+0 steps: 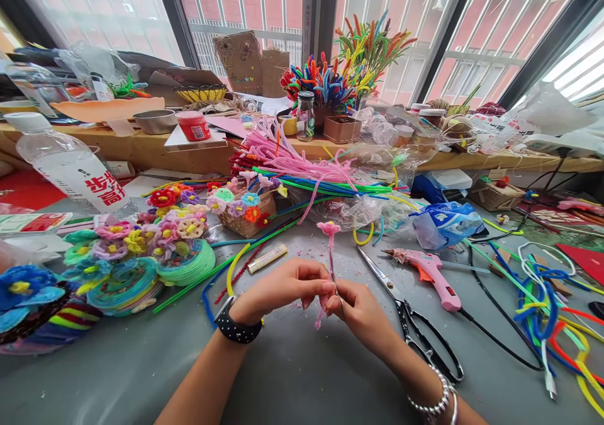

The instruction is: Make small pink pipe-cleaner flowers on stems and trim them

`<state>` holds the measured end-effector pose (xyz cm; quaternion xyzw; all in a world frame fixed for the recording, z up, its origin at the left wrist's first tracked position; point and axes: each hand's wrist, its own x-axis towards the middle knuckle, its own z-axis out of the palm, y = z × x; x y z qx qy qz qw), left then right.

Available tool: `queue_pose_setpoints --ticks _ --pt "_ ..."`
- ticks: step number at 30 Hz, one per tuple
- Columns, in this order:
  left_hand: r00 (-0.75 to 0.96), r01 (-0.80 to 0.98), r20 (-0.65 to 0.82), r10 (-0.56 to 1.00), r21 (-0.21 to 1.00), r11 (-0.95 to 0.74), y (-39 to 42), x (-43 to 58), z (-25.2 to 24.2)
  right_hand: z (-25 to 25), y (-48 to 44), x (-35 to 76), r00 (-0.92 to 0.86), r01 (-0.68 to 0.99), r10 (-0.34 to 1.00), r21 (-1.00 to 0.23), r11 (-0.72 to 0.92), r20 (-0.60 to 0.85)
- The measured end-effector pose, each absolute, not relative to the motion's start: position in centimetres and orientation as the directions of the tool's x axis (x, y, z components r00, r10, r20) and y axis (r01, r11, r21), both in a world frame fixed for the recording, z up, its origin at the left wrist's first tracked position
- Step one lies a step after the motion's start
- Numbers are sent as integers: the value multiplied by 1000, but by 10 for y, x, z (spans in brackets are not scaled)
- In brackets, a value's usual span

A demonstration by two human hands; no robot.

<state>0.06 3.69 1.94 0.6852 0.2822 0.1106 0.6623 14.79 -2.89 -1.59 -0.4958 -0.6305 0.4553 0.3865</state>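
Observation:
Both my hands meet over the grey table. My left hand (302, 283), with a dotted black watch band at the wrist, pinches the stem of a pink pipe-cleaner flower (329, 228). The flower stands upright with its bloom on top, and a fuzzy pink end hangs below the fingers. My right hand (361, 315) is closed on the same stem from the right side. A thin dark strip runs along the stem between the hands; its kind I cannot make out. Large black-handled scissors (411, 321) lie right of my right hand, blades apart.
A pink glue gun (431, 274) with its cord lies to the right, near tangled pipe cleaners (542, 293). Pipe-cleaner flower pots (186, 261) and a water bottle (70, 167) stand left. Behind are a glue stick (267, 258) and a pink pipe-cleaner bundle (287, 154).

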Motion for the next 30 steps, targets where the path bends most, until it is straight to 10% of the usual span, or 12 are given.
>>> queue_pose_setpoints --ticks 30 --pt "830 231 -206 518 973 17 36 1 21 -15 -27 151 -189 307 982 -949 79 21"
